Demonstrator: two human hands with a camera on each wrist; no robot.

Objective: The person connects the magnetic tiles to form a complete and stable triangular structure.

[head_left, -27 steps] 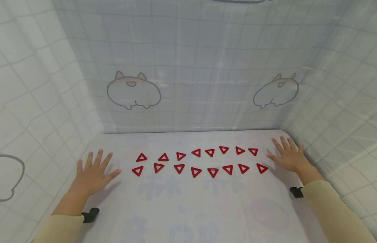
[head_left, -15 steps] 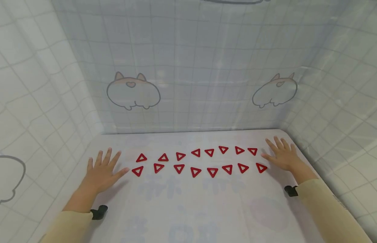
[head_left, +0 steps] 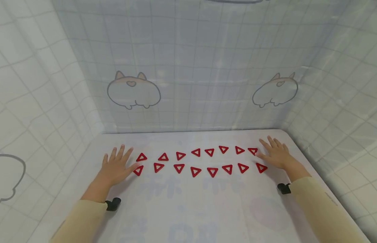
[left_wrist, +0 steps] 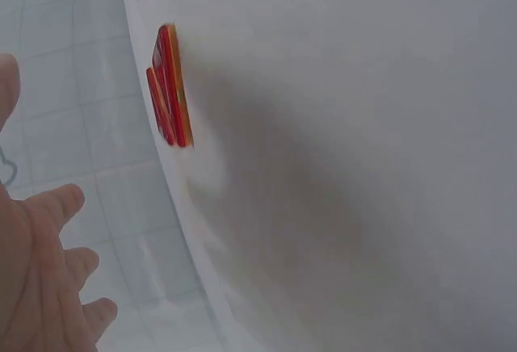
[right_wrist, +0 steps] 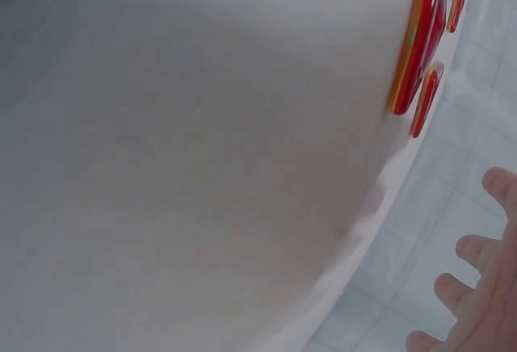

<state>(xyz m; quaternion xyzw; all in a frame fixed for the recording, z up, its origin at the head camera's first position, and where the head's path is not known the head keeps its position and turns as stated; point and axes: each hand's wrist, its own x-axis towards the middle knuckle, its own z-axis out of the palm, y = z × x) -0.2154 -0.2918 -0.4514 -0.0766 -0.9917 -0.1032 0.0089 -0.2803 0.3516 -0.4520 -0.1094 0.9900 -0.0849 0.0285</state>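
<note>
Several red triangles with open centres lie in two rows across the white table. My left hand (head_left: 116,168), fingers spread, is at the rows' left end. Its thumb overlaps the leftmost front triangle (head_left: 138,171) in the head view; the left wrist view shows the hand (left_wrist: 36,275) apart from the red pieces (left_wrist: 171,90). My right hand (head_left: 277,155), also spread, is at the right end, its thumb tip by the last back-row triangle (head_left: 252,150). Below that lies the last front-row triangle (head_left: 261,168). The right wrist view shows this hand (right_wrist: 485,287) apart from the triangles (right_wrist: 420,45). Neither hand holds anything.
A pale grid-patterned curtain (head_left: 200,84) with cartoon animal prints rises behind the table (head_left: 188,202) and along both sides. Faint bluish and pink prints mark the tabletop in front of the rows. Black wrist straps with small mounts show at both cuffs.
Both hands have moved inward: the left to the right and slightly up the frame, the right to the left. The triangles have stayed where they were.
</note>
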